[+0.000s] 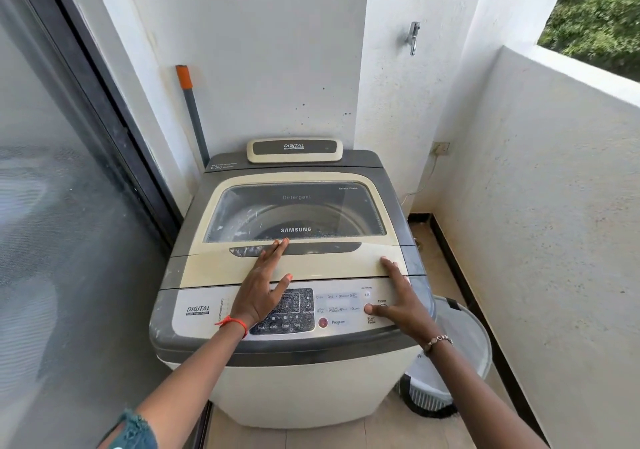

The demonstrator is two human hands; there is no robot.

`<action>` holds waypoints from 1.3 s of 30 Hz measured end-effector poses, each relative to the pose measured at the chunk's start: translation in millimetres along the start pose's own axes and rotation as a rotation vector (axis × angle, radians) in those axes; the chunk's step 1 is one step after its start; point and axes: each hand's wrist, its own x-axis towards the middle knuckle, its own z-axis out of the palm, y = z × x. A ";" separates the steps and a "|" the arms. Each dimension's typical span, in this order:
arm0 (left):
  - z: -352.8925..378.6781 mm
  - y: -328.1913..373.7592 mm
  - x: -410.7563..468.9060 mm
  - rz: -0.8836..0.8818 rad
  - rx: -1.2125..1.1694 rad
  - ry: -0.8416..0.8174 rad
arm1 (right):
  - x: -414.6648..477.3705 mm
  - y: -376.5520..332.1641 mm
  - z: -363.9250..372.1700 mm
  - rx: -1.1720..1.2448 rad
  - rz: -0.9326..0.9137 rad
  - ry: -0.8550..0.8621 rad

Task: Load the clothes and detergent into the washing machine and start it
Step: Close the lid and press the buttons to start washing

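Washer (pixel 311 389) stands in the corner, lid (pixel 329 263) down. Left hand (pixel 261 289) lies flat on the lid, fingers straight and together. Right hand (pixel 401 298) is spread, thumb pressing the panel (pixel 339 306).

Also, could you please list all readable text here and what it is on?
"DIGITAL": rear console; control panel.
"6.2kg": rear deck.
"Detergent": lid window.
"SAMSUNG": lid window.
"Wash", "Rinse", "Spin": control panel.
"Program": control panel.
"Start", "Power": control panel.
Small print elsewhere is too blurred.
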 end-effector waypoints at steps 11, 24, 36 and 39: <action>1.3 -3.0 0.3 0.025 -0.005 0.013 | 3.7 -4.4 -1.7 -0.132 -0.072 -0.014; 1.3 -3.0 0.1 0.031 0.007 0.014 | 3.4 -6.3 -1.9 -0.127 -0.045 -0.023; -3.8 7.0 -1.3 -0.023 -0.025 -0.018 | 7.6 -1.2 1.2 -0.150 -0.026 0.000; -5.7 7.7 -2.8 -0.032 -0.016 -0.063 | 6.5 -3.5 4.8 -0.198 -0.065 0.048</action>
